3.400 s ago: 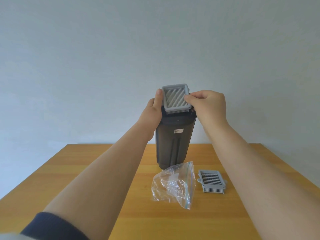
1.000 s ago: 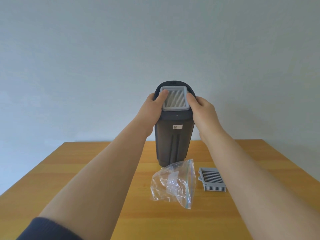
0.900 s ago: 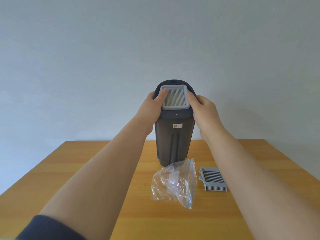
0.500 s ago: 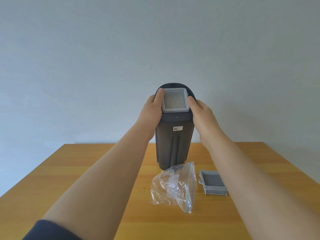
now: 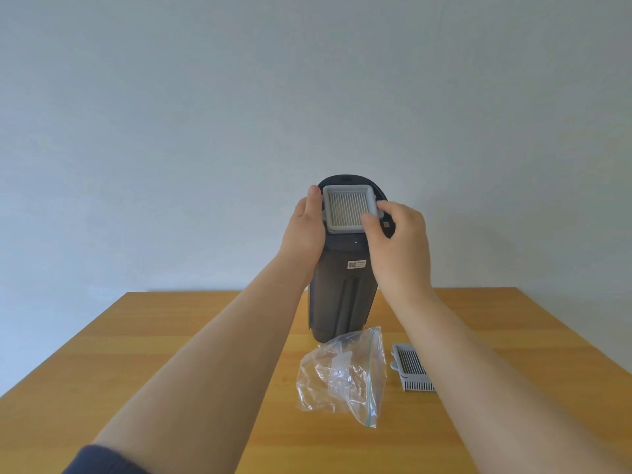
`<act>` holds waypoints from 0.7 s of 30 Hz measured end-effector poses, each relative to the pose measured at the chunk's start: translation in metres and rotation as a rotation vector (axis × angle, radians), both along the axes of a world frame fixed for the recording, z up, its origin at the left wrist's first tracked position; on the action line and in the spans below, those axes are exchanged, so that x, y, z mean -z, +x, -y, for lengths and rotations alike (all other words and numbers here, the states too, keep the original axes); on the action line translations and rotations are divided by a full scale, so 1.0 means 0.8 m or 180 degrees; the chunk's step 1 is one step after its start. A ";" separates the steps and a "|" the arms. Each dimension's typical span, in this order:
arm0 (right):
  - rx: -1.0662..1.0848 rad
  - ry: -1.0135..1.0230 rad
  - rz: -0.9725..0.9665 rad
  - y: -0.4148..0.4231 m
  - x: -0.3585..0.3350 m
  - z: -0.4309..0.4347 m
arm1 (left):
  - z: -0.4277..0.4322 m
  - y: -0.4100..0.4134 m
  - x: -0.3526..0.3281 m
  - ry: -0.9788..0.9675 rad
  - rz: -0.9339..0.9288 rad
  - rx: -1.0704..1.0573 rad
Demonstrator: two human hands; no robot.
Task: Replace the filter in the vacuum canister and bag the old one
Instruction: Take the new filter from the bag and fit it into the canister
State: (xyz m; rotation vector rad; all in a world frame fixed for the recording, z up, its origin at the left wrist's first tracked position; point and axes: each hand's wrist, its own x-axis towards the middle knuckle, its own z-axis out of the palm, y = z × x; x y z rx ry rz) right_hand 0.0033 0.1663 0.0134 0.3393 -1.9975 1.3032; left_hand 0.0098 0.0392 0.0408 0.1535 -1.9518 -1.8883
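A dark grey vacuum canister (image 5: pixel 342 295) stands upright on the wooden table (image 5: pixel 171 336), its top tilted toward me. A pale grey square filter (image 5: pixel 349 208) with white pleats sits in the top opening. My left hand (image 5: pixel 304 230) wraps the canister's upper left side, thumb against the filter's left edge. My right hand (image 5: pixel 400 244) hovers at the filter's right corner, thumb and forefinger touching its frame. A second grey filter (image 5: pixel 410 369) lies on the table at the right, partly behind my right forearm. A clear zip bag (image 5: pixel 345 371) lies crumpled in front of the canister.
A plain pale wall rises behind the table's far edge. Bare wood stretches to the left of my left forearm and along the near edge. A dark sleeve cuff (image 5: pixel 99 461) shows at the bottom left.
My right hand has come off the canister's side and now pinches the filter's right corner. The filter sits flat in the canister top, where earlier it was held tilted above it.
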 end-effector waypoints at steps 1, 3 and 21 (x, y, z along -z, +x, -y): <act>-0.0008 -0.0031 0.0040 0.001 0.000 0.001 | -0.001 -0.001 0.000 -0.0010 0.0002 0.0002; -0.0109 -0.0171 0.0112 0.002 0.000 0.003 | -0.003 -0.001 0.000 -0.0020 -0.0004 0.0009; 0.0392 0.0000 -0.0344 -0.001 -0.017 -0.006 | 0.007 -0.002 -0.002 -0.0318 -0.0048 0.0054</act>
